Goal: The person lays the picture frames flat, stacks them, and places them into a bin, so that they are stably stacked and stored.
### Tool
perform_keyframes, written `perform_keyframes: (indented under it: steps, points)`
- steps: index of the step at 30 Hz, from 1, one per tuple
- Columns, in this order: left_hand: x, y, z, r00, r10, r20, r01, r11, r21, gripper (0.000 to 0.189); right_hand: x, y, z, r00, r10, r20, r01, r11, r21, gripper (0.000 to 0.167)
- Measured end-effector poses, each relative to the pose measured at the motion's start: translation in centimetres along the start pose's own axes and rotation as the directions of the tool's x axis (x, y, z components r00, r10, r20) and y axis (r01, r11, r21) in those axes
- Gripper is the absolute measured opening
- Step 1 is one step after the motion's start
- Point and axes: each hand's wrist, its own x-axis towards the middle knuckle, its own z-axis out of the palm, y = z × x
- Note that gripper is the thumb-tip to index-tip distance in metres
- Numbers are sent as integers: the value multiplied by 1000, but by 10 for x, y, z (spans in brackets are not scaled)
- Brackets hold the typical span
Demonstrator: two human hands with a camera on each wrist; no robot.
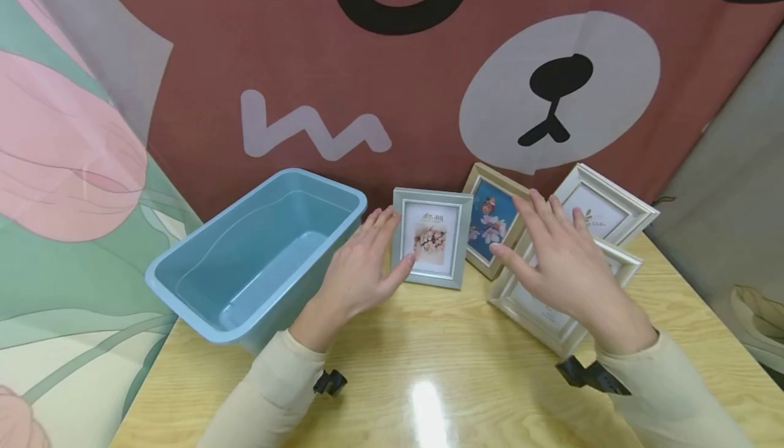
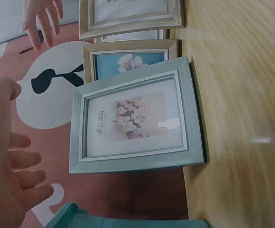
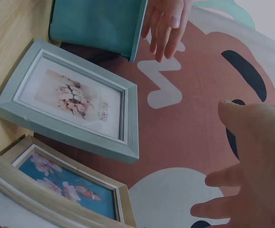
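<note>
My left hand (image 1: 363, 264) hovers between the blue plastic tub (image 1: 245, 331) and a grey-green picture frame (image 1: 458, 244), its fingers extended and nothing in it. My right hand (image 1: 560, 264) is held, fingers spread, above a pale picture frame (image 1: 533, 325) at the front right, which it partly covers in the head view. Between the two hands stand the grey-green frame, with a flower print, and a tan wooden frame (image 1: 493, 220) with blossoms on blue. Behind the right hand leans a white frame (image 1: 640, 213). Both wrist views show the hands apart from the frames.
The tub stands at the left of the light wooden table (image 1: 429, 353), close to the cloth backdrop (image 1: 306, 60) with its cartoon bear face. All the picture frames stand upright or leaning toward the back and right. A grey cloth (image 1: 723, 182) hangs at the right edge.
</note>
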Motion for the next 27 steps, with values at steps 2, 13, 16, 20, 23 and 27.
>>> perform_keyframes:
  steps: [2, 13, 16, 20, 23, 27]
  points:
    - [-1, 0, 2, 1000, 7, -7, -7, 1000, -28, 71, -2, 1, 0, 1000, 7, -20, -7, 1000, 30, 89]
    - [-1, 1, 14, 993, 82, -86, -89, 993, -79, 53, -16, 14, 1, 968, 34, -248, 1, 990, 142, 66]
    - [0, 3, 18, 992, 86, -88, -95, 989, -111, 46, -20, 16, 0, 950, 39, -310, 11, 988, 157, 59]
    - [0, 6, 21, 996, 72, -50, -80, 980, -182, 36, -23, 20, 0, 919, 61, -389, 10, 984, 178, 50]
    - [1, 9, 23, 997, 72, -30, -76, 974, -214, 31, -25, 24, 1, 890, 60, -451, 18, 986, 166, 45]
    - [3, 12, 28, 996, 90, -17, -91, 970, -227, 28, -28, 31, 1, 845, 46, -532, 43, 987, 153, 39]
